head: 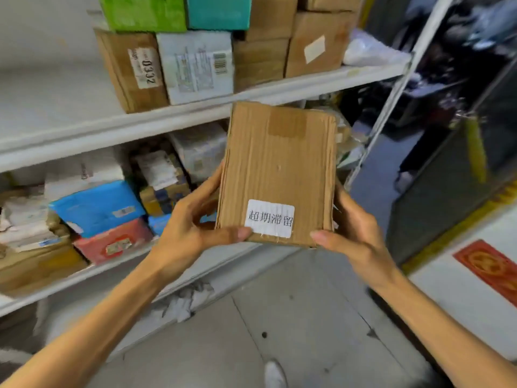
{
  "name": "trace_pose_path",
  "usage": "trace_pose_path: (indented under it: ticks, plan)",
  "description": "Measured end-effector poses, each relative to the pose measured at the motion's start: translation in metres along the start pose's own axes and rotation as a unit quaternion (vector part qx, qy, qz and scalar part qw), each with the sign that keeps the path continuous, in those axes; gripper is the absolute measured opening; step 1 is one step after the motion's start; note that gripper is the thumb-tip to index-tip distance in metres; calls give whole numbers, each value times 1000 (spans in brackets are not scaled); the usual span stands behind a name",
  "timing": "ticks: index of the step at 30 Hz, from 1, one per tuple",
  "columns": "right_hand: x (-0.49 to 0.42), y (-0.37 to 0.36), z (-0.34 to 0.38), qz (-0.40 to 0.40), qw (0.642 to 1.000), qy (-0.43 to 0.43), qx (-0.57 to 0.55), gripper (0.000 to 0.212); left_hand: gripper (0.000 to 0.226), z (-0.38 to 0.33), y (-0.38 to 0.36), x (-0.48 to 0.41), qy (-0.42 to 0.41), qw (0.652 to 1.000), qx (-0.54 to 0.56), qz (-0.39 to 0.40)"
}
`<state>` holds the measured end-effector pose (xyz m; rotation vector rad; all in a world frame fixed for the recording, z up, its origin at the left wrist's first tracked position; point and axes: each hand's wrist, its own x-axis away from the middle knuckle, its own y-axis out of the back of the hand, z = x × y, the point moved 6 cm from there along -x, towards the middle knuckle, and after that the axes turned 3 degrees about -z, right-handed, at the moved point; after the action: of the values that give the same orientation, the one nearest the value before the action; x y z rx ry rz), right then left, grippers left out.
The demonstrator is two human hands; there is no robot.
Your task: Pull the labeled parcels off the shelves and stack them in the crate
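A flat brown cardboard parcel [279,169] with a white printed label [270,218] near its lower edge is held in the air in front of the shelves. My left hand [193,222] grips its lower left side, thumb on the front by the label. My right hand [349,231] grips the lower right side, thumb on the bottom corner. No crate is in view.
White metal shelves [167,119] at left hold many parcels: brown boxes [134,71], a white box [198,65], blue [98,205] and red [114,240] packages. Grey tiled floor [293,331] lies below, with my shoe [275,375]. A dark doorway stands at right.
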<state>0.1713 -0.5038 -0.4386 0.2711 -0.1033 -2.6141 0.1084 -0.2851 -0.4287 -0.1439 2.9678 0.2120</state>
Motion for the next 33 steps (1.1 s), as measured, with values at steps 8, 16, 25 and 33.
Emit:
trace_pose_path:
  ticks: [8,16,25,33]
  plan:
    - [87,138,-49,-216,973,-85,20,93,98,33,-180,-80,-6,972,59,226]
    - [188,250,-81,-420,898,-135,13,84,98,52,-371,-123,24,911,69,406]
    - [275,287,-133,-607,769,-196,-41,87,84,79,-531,-123,61,801,58,592]
    - [316,307,-171,-768,606,-194,-77,89,93,99,-669,-111,86,647,17,757]
